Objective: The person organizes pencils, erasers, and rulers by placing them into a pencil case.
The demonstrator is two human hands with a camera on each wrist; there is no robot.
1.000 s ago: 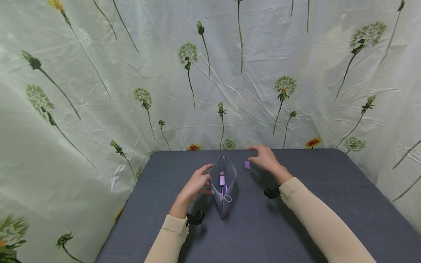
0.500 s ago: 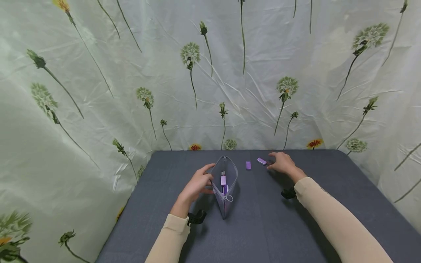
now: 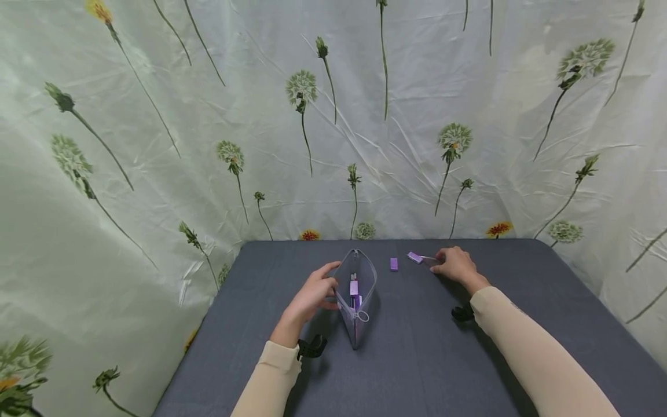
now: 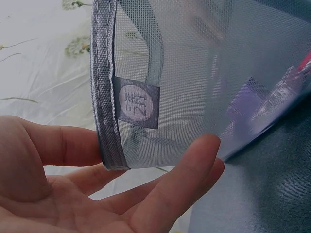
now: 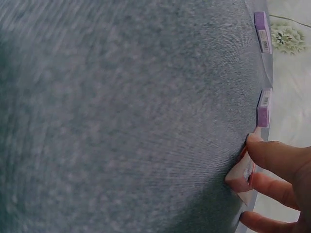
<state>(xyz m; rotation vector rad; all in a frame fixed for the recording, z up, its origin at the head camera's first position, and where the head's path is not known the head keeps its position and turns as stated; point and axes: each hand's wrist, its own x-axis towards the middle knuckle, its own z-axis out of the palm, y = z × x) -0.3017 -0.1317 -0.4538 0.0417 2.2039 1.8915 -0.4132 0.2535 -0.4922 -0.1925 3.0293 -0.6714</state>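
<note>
A clear mesh pouch (image 3: 356, 292) stands open on the grey table (image 3: 417, 359), with purple items inside. My left hand (image 3: 319, 288) holds the pouch's left rim; in the left wrist view the zipper edge (image 4: 103, 116) sits between my thumb (image 4: 58, 144) and a finger (image 4: 187, 177). A small purple block (image 3: 394, 264) lies just right of the pouch. Further right, my right hand (image 3: 440, 265) pinches one end of a purple stick-like item (image 3: 415, 257) that lies on the table. The right wrist view shows that item (image 5: 263, 115) in my fingertips (image 5: 272, 155) and the block (image 5: 261, 31) beyond.
A pale curtain printed with dandelions (image 3: 333, 116) hangs close behind and round the table's far and side edges. Bare grey tabletop stretches in front of both arms. Black wrist straps (image 3: 311, 346) sit at both cuffs.
My right hand moved right from above the small purple block to the second purple item, lowered and pinched it. My left hand and the pouch stayed put.
</note>
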